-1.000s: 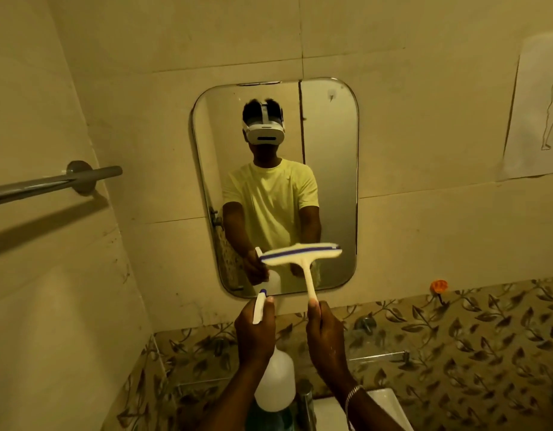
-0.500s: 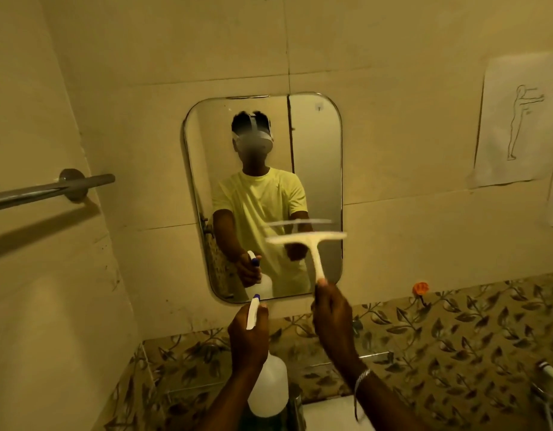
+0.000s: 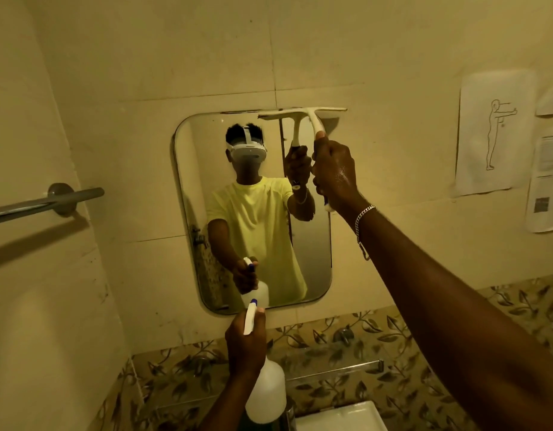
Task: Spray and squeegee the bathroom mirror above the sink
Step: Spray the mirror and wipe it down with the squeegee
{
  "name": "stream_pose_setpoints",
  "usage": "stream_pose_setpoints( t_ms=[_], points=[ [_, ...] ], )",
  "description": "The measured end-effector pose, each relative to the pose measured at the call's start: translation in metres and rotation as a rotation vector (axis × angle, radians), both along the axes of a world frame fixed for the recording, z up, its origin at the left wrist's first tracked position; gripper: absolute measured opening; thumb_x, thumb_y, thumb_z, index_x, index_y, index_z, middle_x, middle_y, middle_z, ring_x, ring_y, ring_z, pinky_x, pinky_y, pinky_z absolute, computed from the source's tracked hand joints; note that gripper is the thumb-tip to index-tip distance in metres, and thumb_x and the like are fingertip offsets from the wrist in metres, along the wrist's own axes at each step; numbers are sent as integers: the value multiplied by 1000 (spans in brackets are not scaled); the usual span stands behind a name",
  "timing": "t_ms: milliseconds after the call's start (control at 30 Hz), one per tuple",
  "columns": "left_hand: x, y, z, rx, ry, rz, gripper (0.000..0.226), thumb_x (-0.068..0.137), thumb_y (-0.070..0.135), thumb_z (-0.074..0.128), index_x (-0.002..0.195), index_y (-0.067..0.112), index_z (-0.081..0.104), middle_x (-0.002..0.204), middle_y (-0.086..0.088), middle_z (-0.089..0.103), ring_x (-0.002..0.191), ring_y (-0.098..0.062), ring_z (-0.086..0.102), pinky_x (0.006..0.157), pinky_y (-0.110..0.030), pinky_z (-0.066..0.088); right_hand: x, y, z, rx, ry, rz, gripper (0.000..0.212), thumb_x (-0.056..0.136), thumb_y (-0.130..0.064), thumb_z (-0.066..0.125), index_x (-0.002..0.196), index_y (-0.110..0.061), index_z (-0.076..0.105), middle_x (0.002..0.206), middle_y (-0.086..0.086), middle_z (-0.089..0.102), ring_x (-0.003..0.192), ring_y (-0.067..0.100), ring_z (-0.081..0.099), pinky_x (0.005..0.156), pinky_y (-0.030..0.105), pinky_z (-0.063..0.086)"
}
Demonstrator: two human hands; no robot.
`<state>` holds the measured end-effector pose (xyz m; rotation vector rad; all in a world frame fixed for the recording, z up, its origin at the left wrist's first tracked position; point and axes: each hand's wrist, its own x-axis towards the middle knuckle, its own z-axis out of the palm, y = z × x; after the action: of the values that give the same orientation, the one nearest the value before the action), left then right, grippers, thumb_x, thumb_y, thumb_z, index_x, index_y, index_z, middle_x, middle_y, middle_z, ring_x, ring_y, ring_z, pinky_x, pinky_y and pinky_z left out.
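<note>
A rounded rectangular mirror (image 3: 206, 188) hangs on the tiled wall and reflects a person in a yellow shirt. My right hand (image 3: 334, 169) grips the handle of a white squeegee (image 3: 303, 115), whose blade lies level along the mirror's top right edge. My left hand (image 3: 245, 343) is closed around the neck of a white spray bottle (image 3: 266, 396), held low in front of the mirror's bottom edge with the nozzle pointing up toward the glass. The sink (image 3: 340, 418) shows only as a white corner at the bottom.
A metal towel bar (image 3: 45, 205) sticks out from the left wall. Paper sheets (image 3: 487, 135) are taped to the wall at the right. A leaf-patterned tile band (image 3: 362, 353) and a metal shelf rail run below the mirror.
My right hand has lifted the squeegee from in front of the mirror's lower part up to its top right edge. The left hand and bottle stayed low.
</note>
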<state>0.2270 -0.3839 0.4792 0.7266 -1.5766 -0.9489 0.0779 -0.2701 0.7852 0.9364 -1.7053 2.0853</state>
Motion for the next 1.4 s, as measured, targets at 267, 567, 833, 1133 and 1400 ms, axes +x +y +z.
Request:
stream_pose_setpoints(
  t_ms=[267, 567, 833, 1133, 1400],
  points=[
    [-3, -12, 3, 23, 26, 33, 27, 91, 27, 71, 69, 36, 59, 62, 8, 66, 57, -16, 67, 49, -27, 53, -1, -14, 6, -17, 9, -9, 45, 110, -48, 39, 72, -33, 57, 49, -28, 63, 40, -7, 60, 36, 10, 41],
    [1, -26, -10, -13, 12, 37, 4, 92, 23, 70, 89, 22, 69, 69, 18, 64, 64, -4, 65, 54, -13, 46, -5, -28, -30, -13, 88, -94, 42, 111, -48, 37, 74, -37, 51, 67, -12, 56, 59, 2, 60, 56, 15, 46],
    [1, -20, -17, -90, 32, -9, 20, 91, 25, 67, 81, 40, 60, 67, 14, 64, 71, 6, 66, 51, -8, 50, 1, -15, -138, 51, -9, -89, 41, 106, -64, 35, 76, -46, 56, 67, -11, 61, 62, 10, 62, 55, 30, 52],
    [1, -13, -33, -89, -24, -18, 18, 95, 25, 67, 79, 16, 69, 65, 1, 67, 61, -16, 66, 53, -32, 55, 24, 3, -325, 171, -133, -52, 38, 108, -55, 39, 80, -35, 54, 59, 5, 53, 50, 19, 50, 48, 43, 47],
    [11, -1, -35, -90, -34, -7, 11, 95, 21, 67, 85, 26, 65, 70, 8, 66, 67, -10, 66, 59, -29, 57, 52, 18, -413, 272, -410, 20, 49, 93, -69, 40, 90, -29, 68, 59, -2, 52, 48, 4, 49, 48, 25, 42]
  ],
)
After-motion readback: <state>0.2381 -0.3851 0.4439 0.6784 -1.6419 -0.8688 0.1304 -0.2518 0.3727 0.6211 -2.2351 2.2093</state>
